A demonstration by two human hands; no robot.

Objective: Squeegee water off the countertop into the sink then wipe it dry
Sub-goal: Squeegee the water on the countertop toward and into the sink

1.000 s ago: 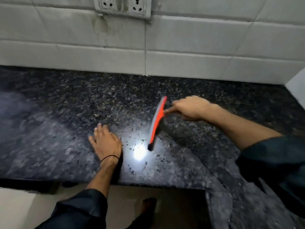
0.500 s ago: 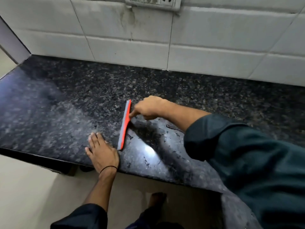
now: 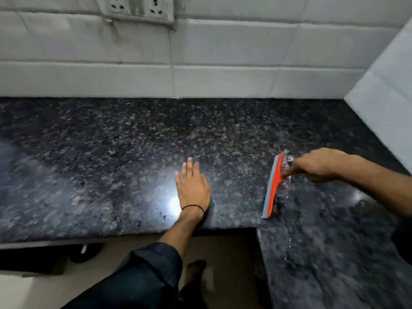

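Presently squeegee step: right hand (image 3: pixel 316 165) grips squeegee (image 3: pixel 273 188), blade on counter (image 3: pixel 133 141) at 3 o'clock. Left hand (image 3: pixel 193 186) flat, empty. Sink unseen; next stroke needs firm blade contact.

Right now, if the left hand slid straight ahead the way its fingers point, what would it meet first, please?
Only bare countertop lies ahead of the left hand, so the way looks free up to the tiled wall behind, probably.

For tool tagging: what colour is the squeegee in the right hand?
Orange-red body with a grey blade edge on the squeegee, seen best in the head view.
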